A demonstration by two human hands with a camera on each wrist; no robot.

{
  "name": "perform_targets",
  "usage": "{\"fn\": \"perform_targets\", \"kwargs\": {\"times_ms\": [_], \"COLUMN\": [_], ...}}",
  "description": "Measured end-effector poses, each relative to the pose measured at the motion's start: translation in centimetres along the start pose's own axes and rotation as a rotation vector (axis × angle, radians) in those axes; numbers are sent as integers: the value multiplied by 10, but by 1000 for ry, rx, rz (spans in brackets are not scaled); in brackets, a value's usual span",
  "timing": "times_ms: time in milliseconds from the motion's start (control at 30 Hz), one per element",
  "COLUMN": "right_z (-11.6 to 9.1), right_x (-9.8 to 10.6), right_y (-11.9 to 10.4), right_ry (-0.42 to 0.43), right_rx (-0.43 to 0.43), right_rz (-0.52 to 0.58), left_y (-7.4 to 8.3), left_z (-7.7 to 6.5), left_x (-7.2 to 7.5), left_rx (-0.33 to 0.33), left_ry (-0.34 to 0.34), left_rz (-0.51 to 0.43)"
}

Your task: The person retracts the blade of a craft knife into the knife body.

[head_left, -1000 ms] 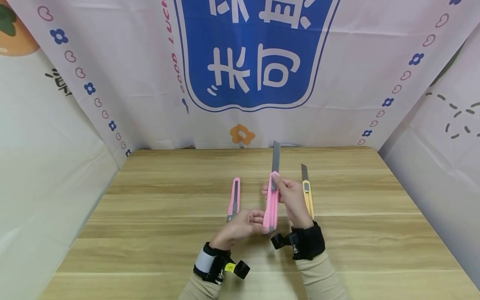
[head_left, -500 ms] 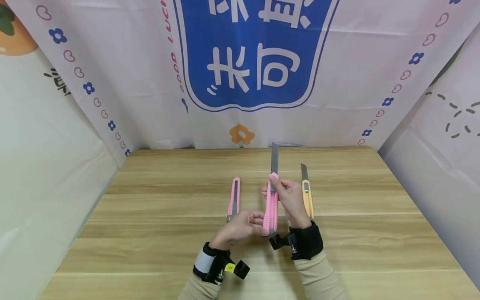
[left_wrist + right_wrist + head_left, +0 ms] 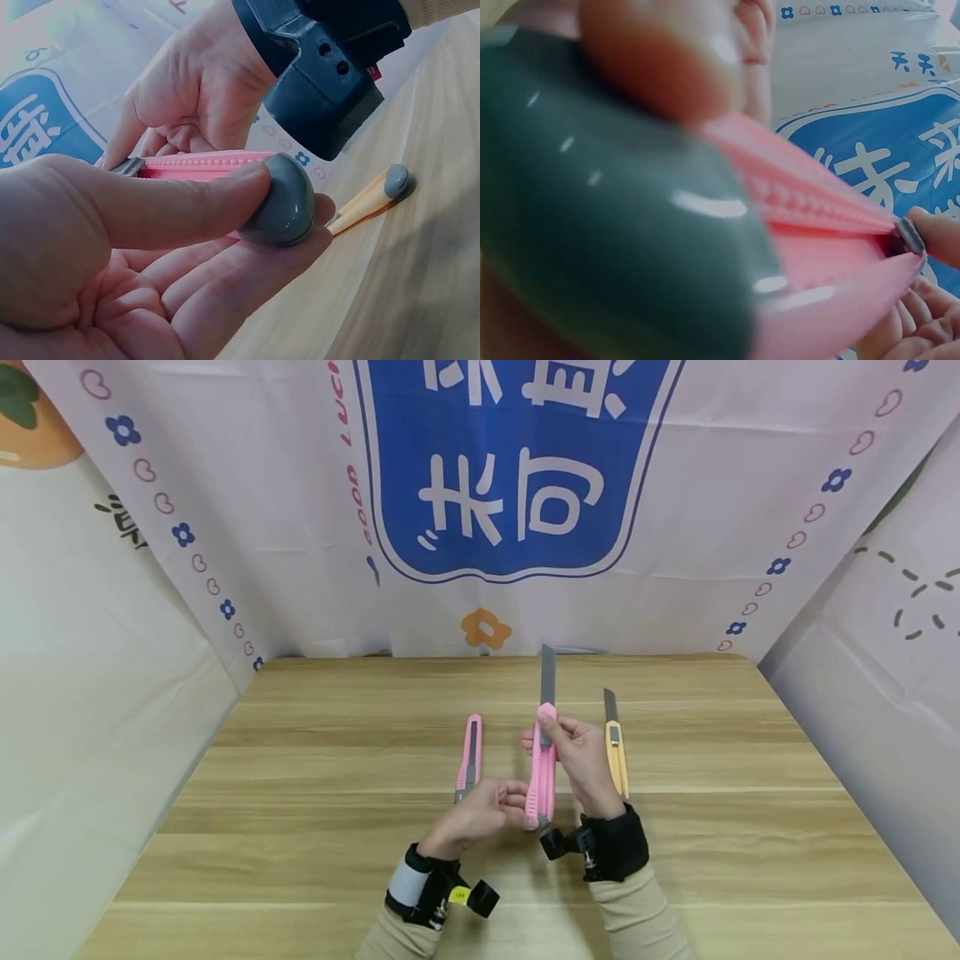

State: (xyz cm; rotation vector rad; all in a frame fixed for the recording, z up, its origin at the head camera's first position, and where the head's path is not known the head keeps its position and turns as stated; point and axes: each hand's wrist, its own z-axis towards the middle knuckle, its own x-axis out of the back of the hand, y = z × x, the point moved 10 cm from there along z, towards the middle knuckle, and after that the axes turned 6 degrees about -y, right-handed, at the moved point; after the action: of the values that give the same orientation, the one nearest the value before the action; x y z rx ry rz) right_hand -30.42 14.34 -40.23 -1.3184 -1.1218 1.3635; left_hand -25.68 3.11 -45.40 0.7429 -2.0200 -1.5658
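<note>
A pink utility knife (image 3: 537, 785) is held up over the table between both hands, its long grey blade (image 3: 548, 675) extended and pointing away. My left hand (image 3: 480, 810) pinches the handle's rear end; in the left wrist view its thumb presses beside the rounded grey end cap (image 3: 281, 206), with fingers underneath. My right hand (image 3: 583, 760) grips the front of the handle, thumb on the grey slider. A second pink utility knife (image 3: 470, 747), blade not showing, lies to the left, its rear partly hidden by my left hand. To the right lies a yellow utility knife (image 3: 616, 756) with its blade out.
The wooden table (image 3: 300, 793) reaches back to a white printed cloth (image 3: 300, 568) with a blue emblem. White cloth also hangs on the left and right sides. Each wrist wears a black strap (image 3: 617, 843) with a small camera.
The held knife's blade end has shifted slightly left together with my right hand. My left hand keeps its pinch, and the two lying knives stay in place.
</note>
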Motion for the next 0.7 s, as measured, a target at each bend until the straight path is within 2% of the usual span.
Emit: {"fn": "perform_targets", "kwargs": {"times_ms": [300, 500, 700], "right_z": [-1, -3, -3], "right_x": [-3, -4, -3], "right_y": [12, 3, 2], "right_ry": [13, 8, 6], "right_rx": [-112, -41, -37], "right_rz": [-18, -9, -2], "left_y": [2, 4, 4], "left_z": [-3, -2, -2], "left_x": [2, -1, -2], "left_rx": [-13, -20, -10], "left_ry": [4, -17, -21], "left_rz": [1, 19, 27]}}
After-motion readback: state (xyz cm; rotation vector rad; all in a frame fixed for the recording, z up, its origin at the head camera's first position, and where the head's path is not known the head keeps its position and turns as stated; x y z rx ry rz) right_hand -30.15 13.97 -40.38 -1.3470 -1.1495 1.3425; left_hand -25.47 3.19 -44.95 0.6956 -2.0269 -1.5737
